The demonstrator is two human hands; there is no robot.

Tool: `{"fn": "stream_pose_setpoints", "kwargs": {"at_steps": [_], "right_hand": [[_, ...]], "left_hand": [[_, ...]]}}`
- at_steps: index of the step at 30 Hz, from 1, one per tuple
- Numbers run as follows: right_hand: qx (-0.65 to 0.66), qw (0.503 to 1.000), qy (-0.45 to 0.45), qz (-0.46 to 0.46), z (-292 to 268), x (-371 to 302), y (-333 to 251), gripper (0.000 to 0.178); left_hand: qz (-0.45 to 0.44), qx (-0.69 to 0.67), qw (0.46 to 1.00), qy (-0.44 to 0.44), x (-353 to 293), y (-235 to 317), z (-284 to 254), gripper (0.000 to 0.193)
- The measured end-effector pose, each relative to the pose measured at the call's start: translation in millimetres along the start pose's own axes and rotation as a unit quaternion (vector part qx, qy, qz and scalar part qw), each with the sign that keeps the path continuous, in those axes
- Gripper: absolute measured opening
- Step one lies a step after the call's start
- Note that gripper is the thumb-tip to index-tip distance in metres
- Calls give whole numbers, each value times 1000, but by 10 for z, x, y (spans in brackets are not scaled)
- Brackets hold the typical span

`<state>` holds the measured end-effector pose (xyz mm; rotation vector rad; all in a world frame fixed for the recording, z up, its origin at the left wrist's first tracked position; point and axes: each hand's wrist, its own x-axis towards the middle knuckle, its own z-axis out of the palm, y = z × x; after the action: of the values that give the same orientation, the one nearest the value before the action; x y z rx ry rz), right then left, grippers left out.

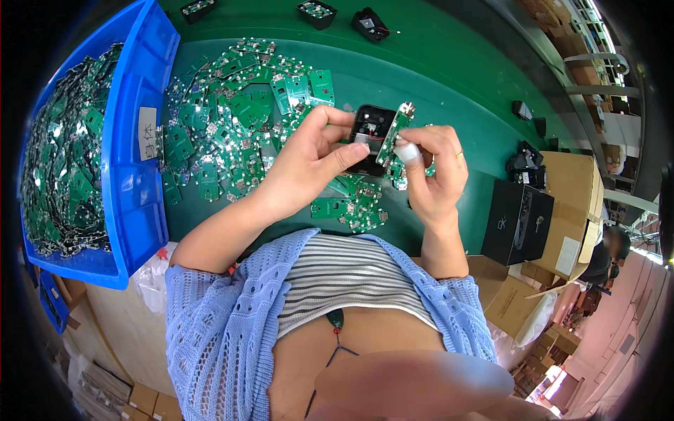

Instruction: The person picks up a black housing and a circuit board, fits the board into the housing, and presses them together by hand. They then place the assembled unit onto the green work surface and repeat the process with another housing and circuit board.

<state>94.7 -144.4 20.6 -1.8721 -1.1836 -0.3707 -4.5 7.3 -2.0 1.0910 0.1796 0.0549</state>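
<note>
My left hand [309,158] is closed round a black plastic housing [370,168], its open side facing up. Inside the housing a silvery block and thin red wires show. Just to its right, my right hand [437,163] pinches a narrow green circuit board [390,143] and holds it tilted, with a metal connector at its upper end. White tape wraps the right thumb. Whether the board touches the housing I cannot tell. Beneath and around both hands lie loose green circuit boards [330,208] on the green table [267,223].
A blue bin [133,203] full of circuit boards stands at the left. Many boards [242,105] spread over the table beside it. Several black housings [370,25] sit along the far edge. A black box [516,221] and a cardboard box [567,210] stand at the right.
</note>
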Motion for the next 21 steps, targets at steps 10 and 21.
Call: {"fn": "stream_pose_setpoints", "kwargs": {"at_steps": [10,21], "right_hand": [[-36,993,-78,-84,47,53,-56,25],[-37,987,-98,-120,199,-17,40,35]], "left_hand": [[82,44,995,34,-11,-32,57,44],[149,93,980,91,73,-145,29,25]]}}
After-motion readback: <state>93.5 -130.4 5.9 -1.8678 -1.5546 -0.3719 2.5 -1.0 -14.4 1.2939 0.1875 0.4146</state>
